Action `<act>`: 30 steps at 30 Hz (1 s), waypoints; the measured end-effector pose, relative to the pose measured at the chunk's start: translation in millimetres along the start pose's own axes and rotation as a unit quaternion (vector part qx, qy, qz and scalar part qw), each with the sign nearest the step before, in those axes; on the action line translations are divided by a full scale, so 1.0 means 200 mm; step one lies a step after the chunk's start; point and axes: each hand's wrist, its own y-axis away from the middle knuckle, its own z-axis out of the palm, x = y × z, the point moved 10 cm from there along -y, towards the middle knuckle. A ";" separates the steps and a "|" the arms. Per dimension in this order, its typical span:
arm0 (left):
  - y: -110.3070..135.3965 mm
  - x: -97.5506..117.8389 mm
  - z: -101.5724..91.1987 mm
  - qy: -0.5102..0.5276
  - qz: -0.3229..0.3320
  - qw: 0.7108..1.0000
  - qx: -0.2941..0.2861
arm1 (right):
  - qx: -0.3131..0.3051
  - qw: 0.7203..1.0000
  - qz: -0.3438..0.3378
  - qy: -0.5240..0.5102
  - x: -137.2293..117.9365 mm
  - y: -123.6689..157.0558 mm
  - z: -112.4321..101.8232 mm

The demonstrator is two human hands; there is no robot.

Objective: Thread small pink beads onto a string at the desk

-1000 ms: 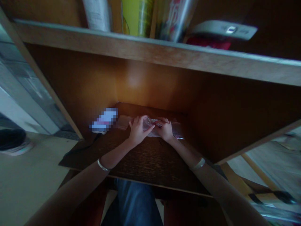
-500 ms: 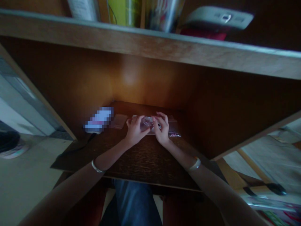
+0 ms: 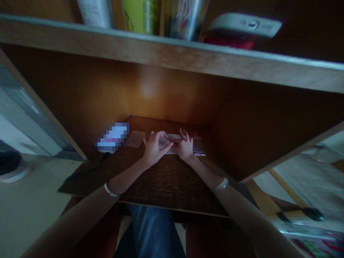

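My left hand [image 3: 154, 148] is closed around a small clear plastic piece [image 3: 164, 141], holding it above a flat transparent plastic packet [image 3: 185, 147]. My right hand [image 3: 185, 146] lies beside that piece, its fingers spread on the packet with nothing held. The packet has some pink print, and my hands hide much of it. To the left of the packet is a flat clear square [image 3: 136, 138]. Beyond it lies a phone-sized object [image 3: 113, 137], obscured by pixelation.
The dark wooden desk [image 3: 172, 182] sits inside a brown cabinet, below an overhanging wooden shelf [image 3: 172, 53] holding upright items and a grey device. A black cable [image 3: 88, 172] runs from the obscured object over the desk. My jeans show below the desk edge.
My right hand has come off the clear piece and its fingers now spread on the packet. My left hand still holds the piece. The view has shifted slightly.
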 end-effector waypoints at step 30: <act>0.00 -0.02 0.02 -0.022 0.000 1.000 -0.020 | 0.027 0.999 0.042 -0.012 0.04 0.01 -0.01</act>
